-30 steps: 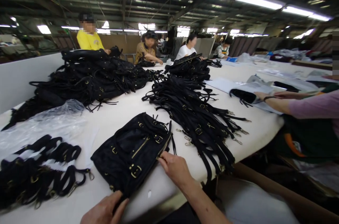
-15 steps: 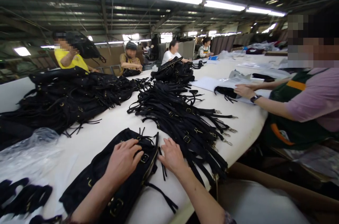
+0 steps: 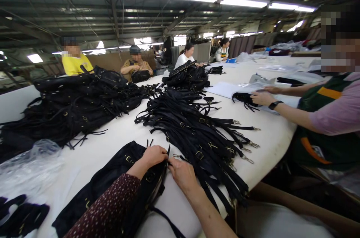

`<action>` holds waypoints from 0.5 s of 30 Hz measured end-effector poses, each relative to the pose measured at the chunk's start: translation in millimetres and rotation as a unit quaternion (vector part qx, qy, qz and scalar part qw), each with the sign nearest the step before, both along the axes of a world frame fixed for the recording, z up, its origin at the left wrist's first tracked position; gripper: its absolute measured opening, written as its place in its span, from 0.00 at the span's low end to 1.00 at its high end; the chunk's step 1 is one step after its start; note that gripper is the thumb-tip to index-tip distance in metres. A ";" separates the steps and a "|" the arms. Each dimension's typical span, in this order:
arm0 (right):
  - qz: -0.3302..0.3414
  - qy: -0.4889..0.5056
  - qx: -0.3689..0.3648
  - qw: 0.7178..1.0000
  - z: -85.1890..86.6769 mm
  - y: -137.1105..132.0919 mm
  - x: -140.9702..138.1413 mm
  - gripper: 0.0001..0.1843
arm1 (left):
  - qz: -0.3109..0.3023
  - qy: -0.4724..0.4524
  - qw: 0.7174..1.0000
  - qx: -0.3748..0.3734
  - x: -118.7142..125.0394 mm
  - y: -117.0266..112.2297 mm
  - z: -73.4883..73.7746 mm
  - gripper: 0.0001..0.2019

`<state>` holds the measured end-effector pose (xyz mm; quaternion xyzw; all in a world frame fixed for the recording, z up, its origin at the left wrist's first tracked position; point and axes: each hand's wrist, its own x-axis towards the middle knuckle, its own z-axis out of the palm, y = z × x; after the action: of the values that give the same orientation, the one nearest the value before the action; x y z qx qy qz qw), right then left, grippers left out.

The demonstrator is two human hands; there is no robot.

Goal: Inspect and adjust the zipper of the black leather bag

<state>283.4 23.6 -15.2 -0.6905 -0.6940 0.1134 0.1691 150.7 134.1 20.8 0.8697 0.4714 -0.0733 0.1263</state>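
A black bag [image 3: 112, 181] with gold buckles lies flat on the white table [image 3: 112, 136] in front of me. My left hand [image 3: 154, 155] is closed at the bag's far right corner. My right hand [image 3: 182, 173] meets it there, fingers pinched at the same edge. What the fingers grip is too small to name; it looks like a strap end or clasp. A pile of black straps [image 3: 197, 133] with metal clips lies just right of my hands.
A big heap of black bags [image 3: 78, 107] fills the left of the table, clear plastic wrap [image 3: 28, 166] beside it. A person in a pink sleeve [image 3: 337, 114] works on a black piece [image 3: 244, 98] at the right. Other people sit at the far end.
My left hand slid from flat on the bag to its right corner and closed. My right hand curled in to meet it. The view shifted slightly.
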 end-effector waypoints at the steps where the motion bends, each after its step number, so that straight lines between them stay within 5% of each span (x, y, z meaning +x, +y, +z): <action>1: -0.001 0.000 0.000 1.000 -0.9 0.8 0.0 0.09 | 0.006 -0.002 1.000 -0.008 -1.4 0.6 -1.0 0.15; 6: 0.001 0.034 0.002 0.999 -5.6 0.3 1.2 0.12 | 0.041 0.007 0.999 -0.031 0.2 2.2 -4.4 0.20; 11: -0.014 0.029 -0.032 0.999 -4.3 -0.9 3.5 0.13 | 0.023 -0.024 0.999 -0.034 9.5 4.4 -3.0 0.11; 15: -0.008 -0.012 -0.044 0.999 1.3 -0.4 -0.6 0.13 | 0.024 -0.065 0.997 -0.023 7.0 2.8 -9.3 0.14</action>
<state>282.7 23.2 -13.9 -0.7040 -0.6850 0.1345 0.1308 157.7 136.9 11.4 0.8580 0.4812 -0.0242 0.1780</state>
